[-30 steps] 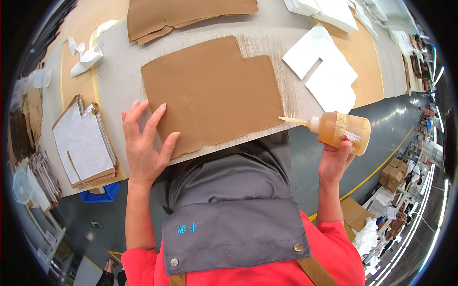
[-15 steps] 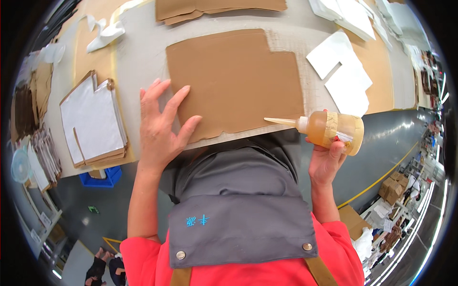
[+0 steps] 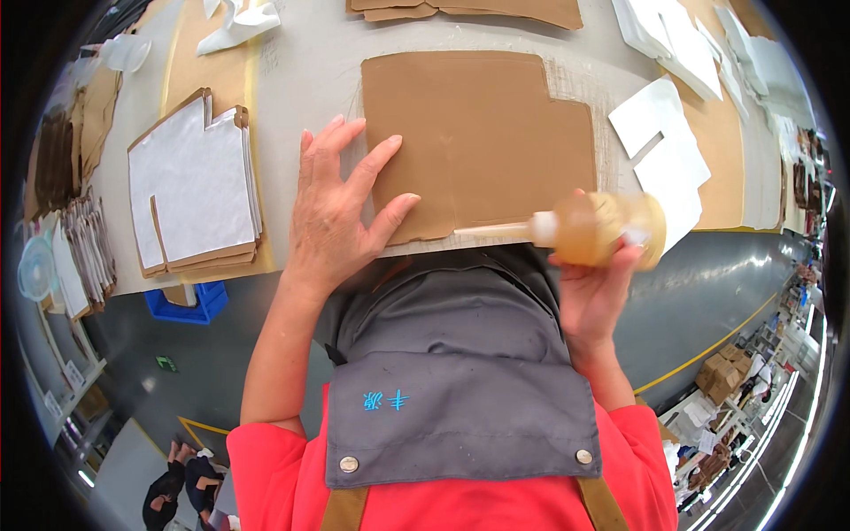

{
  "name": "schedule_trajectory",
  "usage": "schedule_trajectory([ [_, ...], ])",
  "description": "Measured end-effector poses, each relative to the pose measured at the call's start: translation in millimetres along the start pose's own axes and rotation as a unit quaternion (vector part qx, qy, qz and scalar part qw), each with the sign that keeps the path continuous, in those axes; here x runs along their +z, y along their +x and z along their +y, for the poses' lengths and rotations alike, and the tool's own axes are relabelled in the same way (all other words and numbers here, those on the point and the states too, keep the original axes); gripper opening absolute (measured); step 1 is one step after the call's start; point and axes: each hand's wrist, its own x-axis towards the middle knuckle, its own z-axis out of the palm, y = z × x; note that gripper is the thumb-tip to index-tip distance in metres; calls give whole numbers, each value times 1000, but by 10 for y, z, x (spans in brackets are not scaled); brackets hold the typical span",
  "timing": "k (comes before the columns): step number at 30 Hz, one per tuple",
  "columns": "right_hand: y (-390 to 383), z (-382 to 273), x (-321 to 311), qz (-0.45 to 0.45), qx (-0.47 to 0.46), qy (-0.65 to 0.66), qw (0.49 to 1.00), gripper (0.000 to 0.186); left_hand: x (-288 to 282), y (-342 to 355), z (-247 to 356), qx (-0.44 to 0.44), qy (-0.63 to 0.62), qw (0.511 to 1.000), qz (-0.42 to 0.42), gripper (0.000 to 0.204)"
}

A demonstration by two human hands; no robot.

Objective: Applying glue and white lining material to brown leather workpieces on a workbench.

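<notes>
A flat brown sheet point(image 3: 482, 142), leather-like, with a notch cut from its far right corner, lies at the table's near edge. My left hand point(image 3: 341, 199) rests with fingers spread over its left side, thumb and fingertips on or just above the sheet. My right hand point(image 3: 598, 288) is wrapped round a squeeze bottle point(image 3: 611, 230) of amber liquid. The bottle lies almost level, its long thin nozzle pointing left. The nozzle tip is at the sheet's near edge; whether it touches cannot be made out.
White cut pieces point(image 3: 664, 150) lie right of the sheet, with a white stack point(image 3: 677, 44) behind. At left sits a pile of white-faced brown pieces point(image 3: 195, 190). More brown sheets point(image 3: 469, 11) lie at the far side. A blue crate point(image 3: 190, 305) stands below the table's left edge.
The bottle in my right hand has moved left along the sheet's near edge. My left hand stays spread at the sheet's left side. The whole view has shifted slightly.
</notes>
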Motion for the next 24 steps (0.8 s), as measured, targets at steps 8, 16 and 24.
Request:
schedule_trajectory([
  [8,484,-241,307,-26,-80,-48,995,79,2,-35,-37,-16,-56,998,26,36],
  [16,660,-58,590,-119,-143,-231,955,116,-39,-15,-28,-25,-71,997,25,36],
  [24,709,-27,554,-118,-153,-271,943,120,-30,-14,-53,-33,-89,995,11,37],
])
